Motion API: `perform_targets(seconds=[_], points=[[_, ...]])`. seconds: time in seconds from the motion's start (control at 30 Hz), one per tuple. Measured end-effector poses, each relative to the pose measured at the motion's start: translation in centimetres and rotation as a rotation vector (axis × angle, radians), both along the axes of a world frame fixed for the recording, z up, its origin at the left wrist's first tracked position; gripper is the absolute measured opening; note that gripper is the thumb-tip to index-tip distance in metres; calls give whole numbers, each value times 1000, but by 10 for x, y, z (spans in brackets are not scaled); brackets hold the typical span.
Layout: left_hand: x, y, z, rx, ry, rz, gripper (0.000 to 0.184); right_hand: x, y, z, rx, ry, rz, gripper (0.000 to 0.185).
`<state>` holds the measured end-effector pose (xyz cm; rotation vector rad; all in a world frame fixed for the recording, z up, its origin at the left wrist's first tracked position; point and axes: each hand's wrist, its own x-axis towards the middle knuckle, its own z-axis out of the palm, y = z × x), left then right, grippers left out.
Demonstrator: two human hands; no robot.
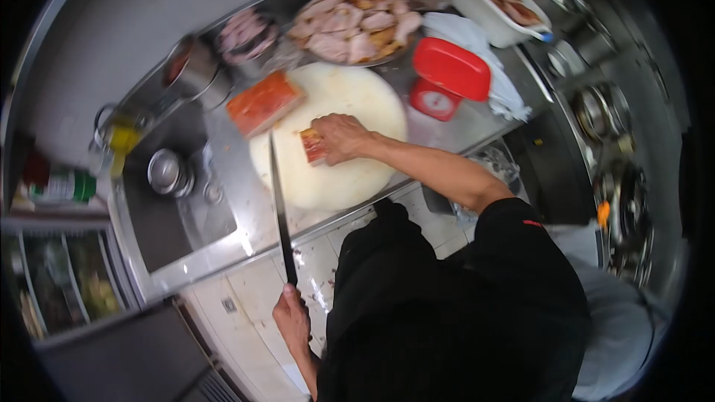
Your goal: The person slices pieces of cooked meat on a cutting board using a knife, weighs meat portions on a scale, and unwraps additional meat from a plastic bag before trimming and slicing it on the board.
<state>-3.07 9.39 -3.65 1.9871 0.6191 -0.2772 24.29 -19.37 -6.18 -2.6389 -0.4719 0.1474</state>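
My left hand (pixel 293 318), low in the view, is wrapped round the handle of a long knife (pixel 278 201). The blade points up and reaches over the edge of a round white cutting board (pixel 365 115). On the board, my right hand (pixel 341 138) grips a small block of roast pork belly (pixel 313 147) with reddish-brown skin. A larger slab of roast pork belly (pixel 265 103) lies at the board's upper left edge, its orange-red skin facing up. The knife is apart from both pieces.
Behind the board stand a heaped tray of sliced meat (pixel 356 22) and a metal pot (pixel 197 74). A red kitchen scale (pixel 439 97) is at the right, near a white tub (pixel 491 11). At the left is a steel sink (pixel 160 238) with a metal cup (pixel 170 173).
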Motion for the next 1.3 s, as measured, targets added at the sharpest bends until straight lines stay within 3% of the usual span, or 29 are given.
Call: perform_targets(seconds=[0.1,0.13,0.17,0.2,0.27,0.33,0.67,0.83,0.97,1.3], points=[[4,9,4,-123,5,-21,62,-21,-38,52,221,-55,-162,38],[-4,13,4,-143,-3,-8,61,-31,-57,59,204,-222,-182,36],[-5,14,8,-133,20,-7,61,-29,-82,70,215,-120,-369,36],[-3,14,13,-125,34,-5,61,-38,-97,105,159,-107,-459,43],[-2,18,18,-111,54,-12,61,-20,-158,88,-10,-175,-641,52],[4,21,6,-95,32,-50,61,-16,-214,100,-166,-51,-725,62],[5,30,4,-56,36,-120,60,-5,-269,57,-192,35,-812,85],[2,28,3,-78,51,-97,60,-6,-271,71,-229,62,-739,97],[5,28,-1,-119,38,-91,59,-10,-278,74,-137,-78,-759,107],[45,3,-7,-118,5,-255,60,-26,-280,85,-189,-108,-701,103]])
